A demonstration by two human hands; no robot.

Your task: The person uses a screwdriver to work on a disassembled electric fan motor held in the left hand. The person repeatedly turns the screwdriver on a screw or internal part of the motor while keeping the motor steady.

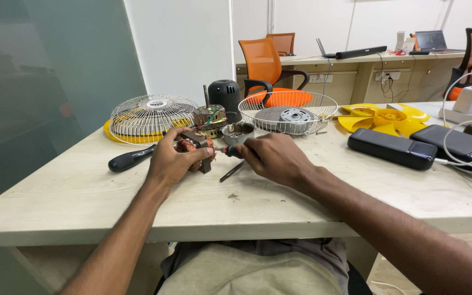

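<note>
A pale wooden table (83, 191) fills the near view, with a glass partition to the left and desks with orange chairs (263, 65) far behind. On the far left of the table a wire guard (151, 116) lies over a yellow ring; a second guard (288, 112), dish-like, sits to the right of centre with a grey disc inside it. Further right a yellow blade (381, 118) is laid flat, and near it two black packs (391, 148) with white cables. A black cap (224, 95) stands at the far centre, with a motor block (210, 117) and a small metal cup (238, 133) just before it. A black-handled screwdriver (129, 159) rests to the left of the hands.

The stator (195, 150), showing copper windings in a dark frame, is held at table centre, just above the surface. It is gripped by the left hand (170, 161), whose fingers are wrapped round it. The right hand (274, 158) is closed on a small driver (229, 151), its tip set against the right side of the stator. A thin dark rod (232, 171) lies on the table under the hands.

The step in hand appears to be work on a fastener or terminal of the stator. The next move seems to call for a steady grip on the part and the tip kept square in its seat; whether it is seated cannot be told.
</note>
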